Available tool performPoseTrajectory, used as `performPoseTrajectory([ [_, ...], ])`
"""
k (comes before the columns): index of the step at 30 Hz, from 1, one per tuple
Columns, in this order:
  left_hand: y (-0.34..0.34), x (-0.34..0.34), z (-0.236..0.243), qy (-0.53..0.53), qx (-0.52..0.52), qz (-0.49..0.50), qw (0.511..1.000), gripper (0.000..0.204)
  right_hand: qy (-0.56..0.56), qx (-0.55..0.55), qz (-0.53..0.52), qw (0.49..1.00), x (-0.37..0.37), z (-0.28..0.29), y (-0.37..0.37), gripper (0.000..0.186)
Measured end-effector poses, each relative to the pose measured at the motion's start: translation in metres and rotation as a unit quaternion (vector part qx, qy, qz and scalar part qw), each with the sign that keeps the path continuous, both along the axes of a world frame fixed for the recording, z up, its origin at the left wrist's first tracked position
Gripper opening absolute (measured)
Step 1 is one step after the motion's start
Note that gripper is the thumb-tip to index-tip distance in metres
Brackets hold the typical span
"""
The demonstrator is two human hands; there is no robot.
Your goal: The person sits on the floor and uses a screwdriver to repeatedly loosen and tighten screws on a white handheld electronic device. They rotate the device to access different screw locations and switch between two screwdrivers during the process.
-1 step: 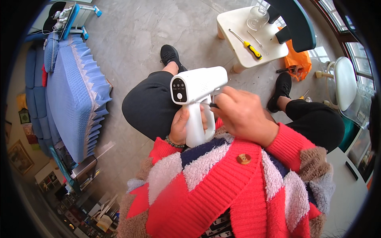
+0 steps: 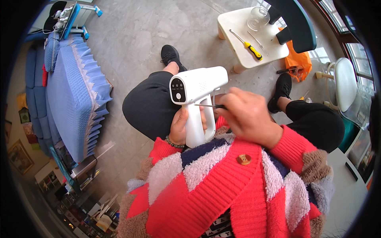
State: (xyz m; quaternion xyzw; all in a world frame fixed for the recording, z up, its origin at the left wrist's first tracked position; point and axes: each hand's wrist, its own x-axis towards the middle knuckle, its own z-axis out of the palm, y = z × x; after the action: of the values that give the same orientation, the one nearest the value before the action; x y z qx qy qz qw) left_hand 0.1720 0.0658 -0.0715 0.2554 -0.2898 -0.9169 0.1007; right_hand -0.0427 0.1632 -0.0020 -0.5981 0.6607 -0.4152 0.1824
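In the head view, holding the white pistol-grip sprayer (image 2: pixel 198 84) by its handle in the left hand (image 2: pixel 179 127), before the patchwork cardigan (image 2: pixel 174 202). Gripping a thin-shafted screwdriver (image 2: pixel 206 105) in the right hand (image 2: pixel 251 119), near the upper handle; cannot tell whether touching. Brace firmly, align squarely, press before turning.
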Motion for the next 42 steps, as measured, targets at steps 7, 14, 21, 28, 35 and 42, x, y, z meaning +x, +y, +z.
performPoseTrajectory([
  [7, -0.006, -0.011, 0.013, 0.070, -0.169, -0.034, 0.983, 0.058, -0.272, 0.090, -0.070, 0.956, -0.022, 0.025, 0.030, 0.007],
  [14, -0.009, -0.010, 0.023, 0.061, -0.239, -0.076, 0.966, 0.052, -0.220, 0.039, -0.027, 0.974, -0.020, 0.049, 0.031, 0.008],
  [21, 0.004, 0.001, 0.022, -0.012, -0.240, -0.028, 0.970, 0.069, -0.170, 0.031, -0.001, 0.985, -0.018, 0.058, 0.037, 0.009],
  [28, 0.000, 0.010, 0.020, -0.042, -0.289, -0.098, 0.951, 0.066, -0.174, 0.075, 0.022, 0.982, -0.012, 0.059, 0.040, 0.011],
  [35, 0.000, 0.013, 0.028, -0.056, -0.365, -0.135, 0.920, 0.065, -0.467, 0.250, 0.098, 0.842, -0.017, 0.052, 0.044, 0.029],
  [42, 0.000, 0.014, 0.027, -0.038, -0.338, -0.152, 0.928, 0.069, -0.652, 0.328, 0.131, 0.671, -0.014, 0.048, 0.043, 0.035],
])
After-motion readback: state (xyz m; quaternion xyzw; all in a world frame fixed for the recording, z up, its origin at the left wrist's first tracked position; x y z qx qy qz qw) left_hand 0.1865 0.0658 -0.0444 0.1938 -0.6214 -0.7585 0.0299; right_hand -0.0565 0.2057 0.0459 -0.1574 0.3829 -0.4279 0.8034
